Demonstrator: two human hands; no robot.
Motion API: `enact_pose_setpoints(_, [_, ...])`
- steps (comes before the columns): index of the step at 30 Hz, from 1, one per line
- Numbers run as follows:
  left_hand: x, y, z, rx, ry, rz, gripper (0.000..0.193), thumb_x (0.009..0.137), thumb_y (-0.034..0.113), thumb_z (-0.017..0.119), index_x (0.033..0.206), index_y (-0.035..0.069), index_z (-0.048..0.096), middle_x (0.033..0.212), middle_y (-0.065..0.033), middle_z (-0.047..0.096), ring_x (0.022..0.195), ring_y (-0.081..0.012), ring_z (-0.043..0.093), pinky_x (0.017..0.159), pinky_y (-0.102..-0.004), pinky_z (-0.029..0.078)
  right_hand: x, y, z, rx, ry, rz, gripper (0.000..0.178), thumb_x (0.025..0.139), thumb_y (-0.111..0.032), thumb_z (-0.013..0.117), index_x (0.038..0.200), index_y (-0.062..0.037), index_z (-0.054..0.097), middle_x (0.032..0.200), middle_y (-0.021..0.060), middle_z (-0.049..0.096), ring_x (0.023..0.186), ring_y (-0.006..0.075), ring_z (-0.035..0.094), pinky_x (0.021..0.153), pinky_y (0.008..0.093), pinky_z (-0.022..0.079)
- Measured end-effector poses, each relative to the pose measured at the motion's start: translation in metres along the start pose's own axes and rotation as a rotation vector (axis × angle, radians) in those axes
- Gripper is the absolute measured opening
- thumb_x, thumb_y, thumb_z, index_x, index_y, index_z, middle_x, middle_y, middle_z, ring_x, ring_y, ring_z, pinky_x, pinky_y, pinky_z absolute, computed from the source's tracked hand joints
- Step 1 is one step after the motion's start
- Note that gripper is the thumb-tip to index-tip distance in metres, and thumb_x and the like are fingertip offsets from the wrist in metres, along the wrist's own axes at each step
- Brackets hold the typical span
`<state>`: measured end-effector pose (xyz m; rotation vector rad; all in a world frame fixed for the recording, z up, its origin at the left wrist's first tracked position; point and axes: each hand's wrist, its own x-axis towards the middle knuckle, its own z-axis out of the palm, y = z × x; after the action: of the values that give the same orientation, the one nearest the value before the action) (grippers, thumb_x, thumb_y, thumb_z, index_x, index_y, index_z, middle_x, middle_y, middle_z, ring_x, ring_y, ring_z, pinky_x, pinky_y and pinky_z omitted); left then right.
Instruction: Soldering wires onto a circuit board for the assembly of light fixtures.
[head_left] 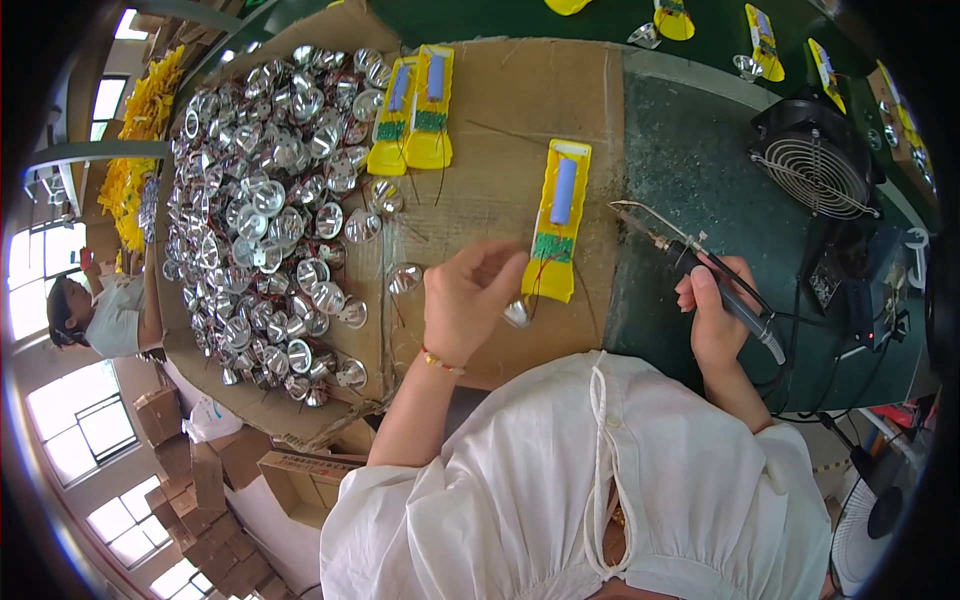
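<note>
My right hand [719,312] is wrapped round a soldering iron [690,258] with a black handle, its tip pointing up and left. Beside that tip runs a thin curved metal tube [652,212]. A yellow plastic housing [561,212] lies on the cardboard, carrying a violet battery [564,190], a green circuit board [553,247] and thin red wires. My left hand [470,297] is closed at the housing's lower left edge; what its fingers pinch is hidden. Just under it shows a shiny reflector cup [516,314].
On the left, a big pile of reflector cups [270,220] with wires fills a cardboard tray. Two more yellow housings [428,110] lie at the back. To the right stand a black fan [815,165] and cables. Further housings [764,45] line the far side. Another person [105,312] sits at far left.
</note>
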<state>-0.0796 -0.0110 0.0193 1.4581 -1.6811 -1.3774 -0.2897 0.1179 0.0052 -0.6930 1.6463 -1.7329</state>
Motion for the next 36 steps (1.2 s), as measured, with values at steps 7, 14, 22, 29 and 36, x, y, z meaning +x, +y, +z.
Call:
enact_pose_setpoints(7, [0.067,0.015,0.01,0.322,-0.147,0.094,0.013,0.075,0.012,0.058,0.074,0.001,0.065,0.058,-0.0117,0.061,0.052,-0.0191,0.061,0.05,-0.0294,0.048,0.013,0.007,-0.013,0.015,0.06,0.048,0.015,0.083,-0.008,0.059,0.092,0.0015,0.054,0.068,0.0081,0.059,0.055,0.0082,0.053,0.05,0.0195,0.044])
enact_pose_setpoints(14, [0.268,0.08,0.016,0.842,0.267,0.452,0.036,0.076,0.024,0.062,0.105,0.004,0.059,0.096,-0.0176,0.061,0.09,-0.0306,0.06,0.08,-0.0371,0.047,0.02,0.008,-0.025,0.04,0.098,0.112,0.015,0.082,-0.008,0.06,0.091,0.001,0.053,0.068,0.0082,0.058,0.055,0.0086,0.054,0.05,0.0199,0.045])
enact_pose_setpoints(22, [0.303,0.1,0.132,0.85,0.046,0.712,0.055,0.071,0.024,0.067,0.121,0.013,0.048,0.129,-0.0186,0.041,0.108,-0.0327,0.05,0.087,-0.0384,0.045,0.022,0.009,-0.03,0.065,0.155,0.177,0.014,0.081,-0.007,0.06,0.088,0.0021,0.051,0.066,0.0097,0.059,0.054,0.0106,0.056,0.049,0.0209,0.046])
enact_pose_setpoints(29, [0.209,0.073,0.092,0.858,0.023,0.762,0.051,0.074,0.022,0.062,0.122,0.012,0.049,0.115,-0.017,0.05,0.096,-0.0321,0.056,0.078,-0.0383,0.049,0.024,0.009,-0.031,0.052,0.134,0.185,0.014,0.081,-0.007,0.06,0.088,0.0023,0.052,0.067,0.0098,0.059,0.055,0.0107,0.056,0.049,0.0208,0.046])
enact_pose_setpoints(36, [0.034,0.032,0.043,0.709,0.008,0.546,0.054,0.066,0.028,0.071,0.114,0.011,0.054,0.115,-0.0135,0.047,0.093,-0.0293,0.055,0.071,-0.0354,0.05,0.022,0.007,-0.024,-0.023,0.127,0.078,0.014,0.084,-0.011,0.055,0.089,0.0009,0.053,0.064,0.0071,0.055,0.05,0.0085,0.048,0.046,0.0197,0.039])
